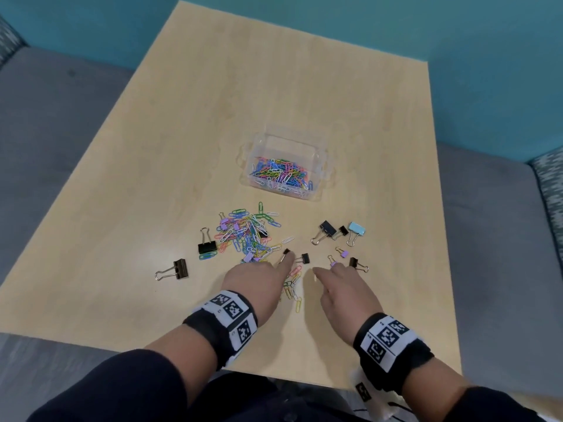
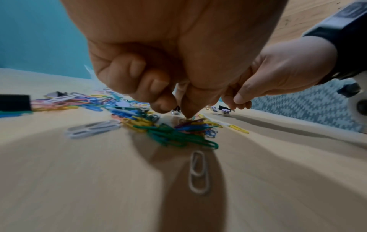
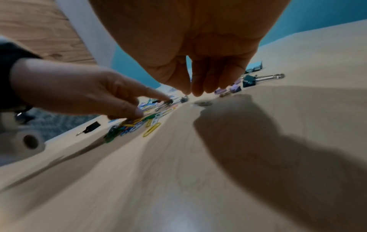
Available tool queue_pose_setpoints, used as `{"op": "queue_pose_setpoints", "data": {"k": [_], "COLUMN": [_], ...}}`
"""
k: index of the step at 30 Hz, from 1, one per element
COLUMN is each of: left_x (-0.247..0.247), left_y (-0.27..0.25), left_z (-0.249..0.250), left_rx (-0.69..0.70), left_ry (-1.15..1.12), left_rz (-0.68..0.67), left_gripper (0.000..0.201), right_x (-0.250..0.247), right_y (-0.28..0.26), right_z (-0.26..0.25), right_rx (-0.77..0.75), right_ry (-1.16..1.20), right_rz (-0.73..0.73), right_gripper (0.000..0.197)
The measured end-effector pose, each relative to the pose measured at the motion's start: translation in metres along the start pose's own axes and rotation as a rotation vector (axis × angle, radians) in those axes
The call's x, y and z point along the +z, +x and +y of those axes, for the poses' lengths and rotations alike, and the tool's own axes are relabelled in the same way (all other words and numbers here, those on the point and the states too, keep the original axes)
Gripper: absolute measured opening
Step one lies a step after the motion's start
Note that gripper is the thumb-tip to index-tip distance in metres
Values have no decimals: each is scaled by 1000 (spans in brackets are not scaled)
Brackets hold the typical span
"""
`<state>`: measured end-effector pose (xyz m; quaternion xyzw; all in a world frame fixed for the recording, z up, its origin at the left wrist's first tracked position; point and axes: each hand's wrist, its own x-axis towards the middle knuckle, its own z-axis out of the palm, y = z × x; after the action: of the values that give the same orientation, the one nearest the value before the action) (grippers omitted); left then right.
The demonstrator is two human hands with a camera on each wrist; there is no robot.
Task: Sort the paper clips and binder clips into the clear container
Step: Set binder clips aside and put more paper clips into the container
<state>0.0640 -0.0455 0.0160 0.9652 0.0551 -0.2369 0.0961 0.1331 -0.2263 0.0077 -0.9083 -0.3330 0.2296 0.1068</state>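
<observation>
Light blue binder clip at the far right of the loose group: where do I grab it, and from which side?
Judging from the head view, pinch the light blue binder clip by its blue body, across the two flat faces, coming straight down. The body lies flat with its wire handles trailing toward you; they are thin and likely swing. The right hand is nearer.

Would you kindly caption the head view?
Both hands reach among scattered clips before a clear container.

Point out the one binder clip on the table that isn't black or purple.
The light blue binder clip, rightmost in the cluster of three below the clear plastic container. Every other binder clip visible is black or small and purple.
</observation>
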Motion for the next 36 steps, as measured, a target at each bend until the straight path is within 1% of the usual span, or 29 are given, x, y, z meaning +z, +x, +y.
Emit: {"op": "queue_pose_setpoints", "data": {"k": [2,5,6,9,11,13,16,18,20,21,24,25,27,29,30,32,33,35,36], "left_x": [-2,2,5,16,26,33,38,40,42,43,49,50,51,48,46,38,33,28,27], "left_y": [-1,-12,-18,-33,-40,-43,-48,-53,-59,-63,-73,-75,-77,-75,-72,-67,-63,-53,-48], "left_z": [4,4,3,-3,-6,-9,-14,-18,-26,-30,-44,-47,-51,-52,-52,-48,-47,-46,-46], "left_rx": [36,65,69,68,73,67,80,85,83,66,-2,-24,-50,-47,-44,-47,-74,-136,-148], "left_ry": [-12,-19,-16,-10,-11,-3,53,52,28,22,-14,-27,-55,-62,-62,-92,-113,-122,-120], "left_rz": [18,53,61,60,75,96,117,198,267,280,250,241,248,253,252,231,217,197,191], "left_gripper": [83,69,66,65,64,66,66,58,50,46,38,35,29,32,36,53,60,63,64], "right_x": [3,5,4,-3,-5,-6,-13,-15,-9,-3,17,20,22,19,16,12,10,5,3], "right_y": [-1,1,3,13,21,31,36,31,20,14,3,2,3,8,12,19,22,28,30], "right_z": [-5,-10,-13,-24,-28,-29,-21,-15,-10,-8,-9,-12,-21,-29,-32,-34,-34,-35,-36], "right_rx": [-47,-83,-89,-132,-145,-103,19,39,-39,-85,-144,-166,-205,-203,-195,-187,-180,-159,-141], "right_ry": [-38,-149,-178,-241,-281,-304,-291,-249,-247,-272,-320,-325,-309,-278,-271,-291,-313,-350,-364], "right_rz": [-20,-6,-22,-97,-115,-127,-137,-92,-71,-54,0,10,31,43,47,59,53,7,-23], "right_gripper": [47,59,63,74,80,83,78,70,68,69,79,78,68,61,61,66,71,78,78]}}
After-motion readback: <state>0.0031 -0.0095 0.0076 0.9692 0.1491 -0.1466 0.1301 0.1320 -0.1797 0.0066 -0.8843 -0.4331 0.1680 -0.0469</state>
